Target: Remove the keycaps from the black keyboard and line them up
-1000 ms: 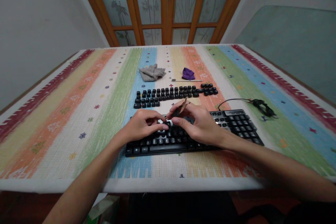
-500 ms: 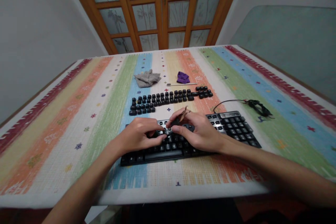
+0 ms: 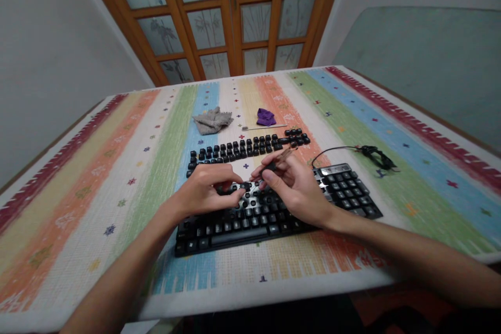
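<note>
A black keyboard (image 3: 240, 237) lies in front of me, with several keycaps off its upper rows and the bare switch spots showing. My left hand (image 3: 205, 188) pinches a small black keycap (image 3: 245, 186) between thumb and fingertips, just above those bare spots. In my right hand (image 3: 299, 185) is a dark-handled keycap puller (image 3: 270, 167) with thin wire ends. Its lower end points at the keycap, close to my left fingertips; whether they touch I cannot tell. Both hands hide part of the upper key rows.
Loose black keycaps (image 3: 237, 151) stand in rows behind the keyboard. Beyond them lie a toothbrush (image 3: 264, 128), a grey cloth (image 3: 212, 121) and a purple cloth (image 3: 265, 117). A bundled black cable (image 3: 378, 157) rests on the right of the striped tablecloth (image 3: 129, 177).
The keycap has come up off the keyboard and sits in my left fingertips. My right hand has lifted slightly with the puller. The view has shifted a little.
</note>
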Demonstrator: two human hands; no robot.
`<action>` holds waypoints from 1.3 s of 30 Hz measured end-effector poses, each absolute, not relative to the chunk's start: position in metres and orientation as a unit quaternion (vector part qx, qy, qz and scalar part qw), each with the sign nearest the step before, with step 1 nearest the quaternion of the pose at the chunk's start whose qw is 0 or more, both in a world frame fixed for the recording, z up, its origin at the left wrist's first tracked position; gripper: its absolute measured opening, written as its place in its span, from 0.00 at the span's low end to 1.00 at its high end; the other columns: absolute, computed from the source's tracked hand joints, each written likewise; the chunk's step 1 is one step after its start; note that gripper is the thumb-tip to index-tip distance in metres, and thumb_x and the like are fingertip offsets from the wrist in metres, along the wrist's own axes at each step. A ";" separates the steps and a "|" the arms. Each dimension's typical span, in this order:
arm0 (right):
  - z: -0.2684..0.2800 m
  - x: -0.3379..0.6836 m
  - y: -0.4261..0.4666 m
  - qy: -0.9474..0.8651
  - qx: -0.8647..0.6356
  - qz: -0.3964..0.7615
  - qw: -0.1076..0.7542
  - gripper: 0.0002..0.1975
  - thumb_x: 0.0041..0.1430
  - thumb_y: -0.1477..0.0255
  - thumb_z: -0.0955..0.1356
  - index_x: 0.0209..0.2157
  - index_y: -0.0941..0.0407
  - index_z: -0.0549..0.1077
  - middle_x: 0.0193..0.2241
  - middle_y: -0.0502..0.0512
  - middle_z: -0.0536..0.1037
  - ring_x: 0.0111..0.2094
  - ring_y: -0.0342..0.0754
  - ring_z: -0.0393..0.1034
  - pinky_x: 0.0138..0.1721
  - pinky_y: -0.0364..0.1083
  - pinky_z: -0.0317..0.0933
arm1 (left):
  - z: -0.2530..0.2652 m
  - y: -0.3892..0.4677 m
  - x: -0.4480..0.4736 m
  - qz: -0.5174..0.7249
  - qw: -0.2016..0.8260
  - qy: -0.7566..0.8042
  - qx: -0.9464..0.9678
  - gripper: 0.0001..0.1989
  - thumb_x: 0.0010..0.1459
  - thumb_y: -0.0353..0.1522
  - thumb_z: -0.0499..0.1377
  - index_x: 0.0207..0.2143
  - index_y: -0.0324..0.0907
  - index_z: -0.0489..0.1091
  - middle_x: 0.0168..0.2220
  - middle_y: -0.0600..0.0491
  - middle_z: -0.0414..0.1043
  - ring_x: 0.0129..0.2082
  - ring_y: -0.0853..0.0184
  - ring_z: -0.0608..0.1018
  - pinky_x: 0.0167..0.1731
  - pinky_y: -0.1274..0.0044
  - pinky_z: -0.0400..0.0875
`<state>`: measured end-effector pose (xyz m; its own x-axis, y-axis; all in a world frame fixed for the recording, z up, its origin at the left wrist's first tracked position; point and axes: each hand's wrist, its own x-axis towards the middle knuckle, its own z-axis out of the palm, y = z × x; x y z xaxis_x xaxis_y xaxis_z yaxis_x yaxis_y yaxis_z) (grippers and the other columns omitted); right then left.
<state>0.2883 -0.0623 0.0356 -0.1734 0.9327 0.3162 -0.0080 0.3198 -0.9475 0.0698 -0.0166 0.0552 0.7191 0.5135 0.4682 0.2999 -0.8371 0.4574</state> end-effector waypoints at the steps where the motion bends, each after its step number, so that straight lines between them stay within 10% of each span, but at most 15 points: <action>1: 0.035 0.287 -0.062 -0.604 -0.372 0.458 0.535 0.10 0.65 0.65 0.68 0.40 0.55 0.65 0.34 0.55 0.79 0.35 0.47 0.78 0.36 0.47 0.74 | 0.054 -0.015 0.070 0.314 0.181 0.232 0.903 0.04 0.58 0.30 0.62 0.32 0.38 0.76 0.20 0.58 0.66 0.19 0.75 0.65 0.21 0.81 0.60; 8: 0.029 0.285 -0.060 -0.552 -0.368 0.481 0.573 0.12 0.64 0.64 0.70 0.40 0.55 0.65 0.33 0.54 0.79 0.38 0.48 0.79 0.37 0.47 0.75 | 0.045 -0.003 0.062 0.403 0.172 0.305 0.845 0.07 0.60 0.34 0.63 0.33 0.38 0.76 0.22 0.56 0.70 0.19 0.75 0.68 0.21 0.81 0.61; 18: 0.020 0.286 -0.065 -0.629 -0.376 0.428 0.530 0.08 0.65 0.67 0.69 0.41 0.56 0.68 0.35 0.56 0.78 0.36 0.48 0.77 0.39 0.50 0.74 | 0.014 0.032 0.054 0.164 -0.043 0.333 0.927 0.14 0.65 0.37 0.57 0.38 0.39 0.79 0.28 0.49 0.75 0.27 0.67 0.75 0.24 0.78 0.61; 39: 0.023 0.290 -0.067 -0.682 -0.385 0.418 0.461 0.08 0.64 0.69 0.69 0.41 0.58 0.70 0.36 0.58 0.78 0.35 0.48 0.76 0.39 0.50 0.73 | 0.006 0.032 0.062 0.123 0.000 0.373 0.920 0.10 0.60 0.33 0.59 0.41 0.40 0.77 0.31 0.50 0.77 0.31 0.65 0.77 0.27 0.77 0.62</action>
<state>0.2901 -0.0671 0.0230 -0.2784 0.9102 0.3065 0.1397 0.3541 -0.9247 0.0620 0.0319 0.0057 0.6911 0.6865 0.2261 0.6863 -0.7214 0.0925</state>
